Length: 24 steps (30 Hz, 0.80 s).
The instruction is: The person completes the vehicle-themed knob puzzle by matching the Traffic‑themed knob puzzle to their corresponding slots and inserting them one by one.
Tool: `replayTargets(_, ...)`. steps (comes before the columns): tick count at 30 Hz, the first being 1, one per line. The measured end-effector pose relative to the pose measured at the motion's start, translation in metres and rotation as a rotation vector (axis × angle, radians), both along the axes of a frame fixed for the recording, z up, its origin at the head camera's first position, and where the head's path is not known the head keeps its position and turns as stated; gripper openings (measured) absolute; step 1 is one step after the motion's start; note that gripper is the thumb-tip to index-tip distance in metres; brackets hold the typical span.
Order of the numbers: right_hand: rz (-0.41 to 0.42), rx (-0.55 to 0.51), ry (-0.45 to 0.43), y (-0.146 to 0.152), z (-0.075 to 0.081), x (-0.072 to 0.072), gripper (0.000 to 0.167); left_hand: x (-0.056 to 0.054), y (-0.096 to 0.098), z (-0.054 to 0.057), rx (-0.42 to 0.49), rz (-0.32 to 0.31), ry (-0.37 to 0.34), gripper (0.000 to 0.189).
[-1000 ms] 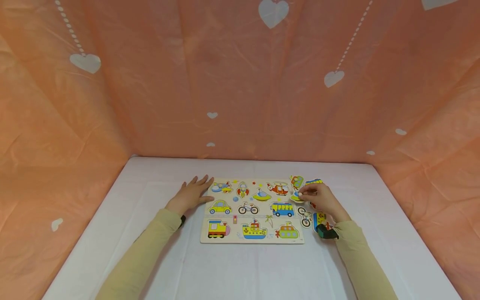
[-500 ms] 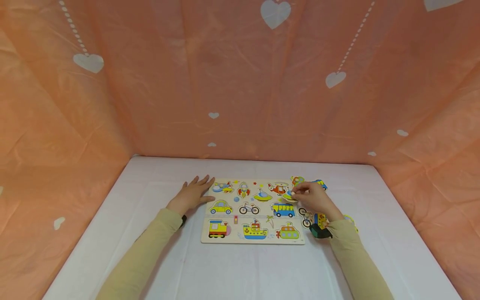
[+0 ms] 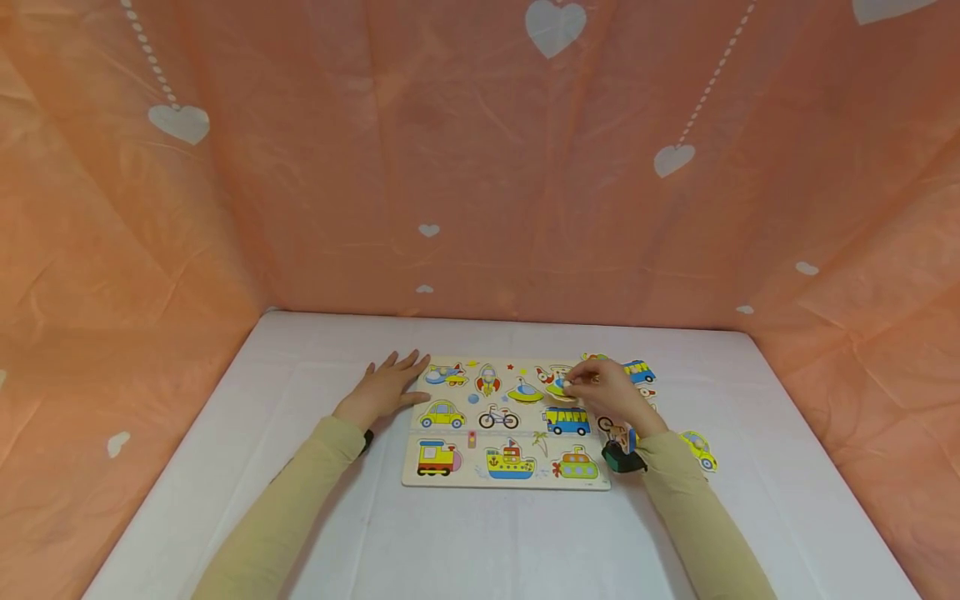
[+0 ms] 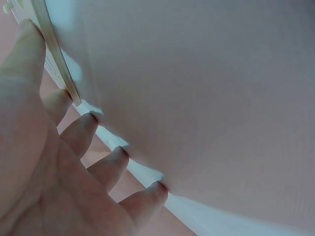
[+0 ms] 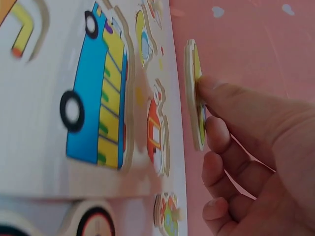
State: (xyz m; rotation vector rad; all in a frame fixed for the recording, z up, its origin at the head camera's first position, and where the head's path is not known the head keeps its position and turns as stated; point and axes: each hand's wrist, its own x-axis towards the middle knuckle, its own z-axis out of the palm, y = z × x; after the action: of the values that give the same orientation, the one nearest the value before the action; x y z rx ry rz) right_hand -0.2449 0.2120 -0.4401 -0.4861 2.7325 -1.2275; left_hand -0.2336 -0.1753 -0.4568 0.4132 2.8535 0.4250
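Above the upper right of a wooden puzzle board (image 3: 471,468), my right hand (image 3: 611,392) pinches a flying saucer puzzle piece (image 3: 556,389) between thumb and fingers. In the right wrist view the saucer piece (image 5: 192,93) is tilted on edge and apart from the board, near the red helicopter picture (image 5: 154,130). The board's saucer picture (image 3: 525,390) lies left of the held piece. My left hand (image 3: 382,392) rests with fingers spread at the board's upper left; in the left wrist view its thumb (image 4: 29,49) touches the board's edge.
Loose puzzle pieces lie right of the board: a bus (image 3: 640,372), a yellow car (image 3: 699,451) and a bicycle (image 3: 611,429), partly hidden by my right hand and wrist. A green piece (image 5: 170,216) lies beyond the board's corner. Orange cloth walls (image 3: 480,250) surround the white table (image 3: 465,542).
My right hand has carried the saucer piece leftward, from beside the board's right edge to over the helicopter picture. The loose car has come into sight. My left hand has stayed in place.
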Motion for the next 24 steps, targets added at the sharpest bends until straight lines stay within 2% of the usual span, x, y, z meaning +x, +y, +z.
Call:
replayTargets(11, 0.031, -0.022, -0.037, -0.019, 0.001, -0.006, 0.010, -0.001, -0.001, -0.002, -0.001, -0.006, -0.004, 0.079)
replayTargets(18, 0.047, -0.020, -0.034, -0.028, -0.007, -0.011, 0.009, 0.001, -0.001, 0.002, 0.007, -0.006, -0.001, 0.079)
replayTargets(24, 0.076, -0.044, -0.020, -0.035, -0.009, -0.011, 0.008, 0.001, 0.000, 0.000, 0.008, 0.003, -0.010, 0.079)
